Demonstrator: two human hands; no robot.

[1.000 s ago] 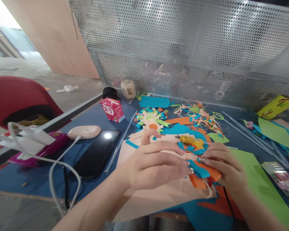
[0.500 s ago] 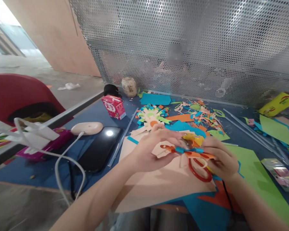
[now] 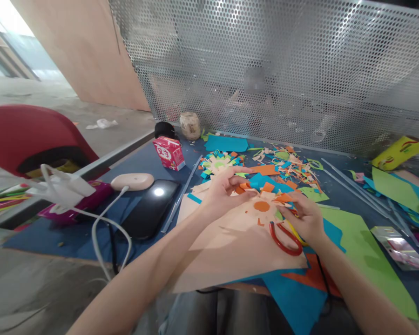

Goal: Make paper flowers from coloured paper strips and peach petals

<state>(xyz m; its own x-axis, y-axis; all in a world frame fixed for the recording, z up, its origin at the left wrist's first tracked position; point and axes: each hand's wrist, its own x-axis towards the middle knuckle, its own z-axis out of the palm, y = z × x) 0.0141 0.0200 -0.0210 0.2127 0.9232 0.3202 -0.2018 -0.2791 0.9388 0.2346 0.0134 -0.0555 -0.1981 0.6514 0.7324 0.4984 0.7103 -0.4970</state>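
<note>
My left hand [image 3: 226, 190] pinches the left end of a fringed strip of orange and blue paper [image 3: 268, 187] just above the peach sheets. At the strip's right end, the fingers of my right hand [image 3: 302, 214] are closed on it. Beneath the strip lies a peach paper piece with an orange round centre [image 3: 261, 206]. Red-handled scissors [image 3: 285, 239] rest on the peach paper [image 3: 209, 251], beside my right hand. Behind my left hand is a fringed paper flower [image 3: 219, 164] in peach, green, blue and orange.
Left of the paper are a black phone [image 3: 150, 209], a white cable, a pink box [image 3: 169, 152] and a power bank [image 3: 132, 181]. Paper scraps [image 3: 293, 167] lie behind, green sheets [image 3: 366, 256] at right. A perforated metal panel [image 3: 282, 70] stands at the back.
Both hands have moved slightly up and away with the strip, which is now lower over the paper. The yellow thing between the hands is out of sight, and the orange round centre has come into view.
</note>
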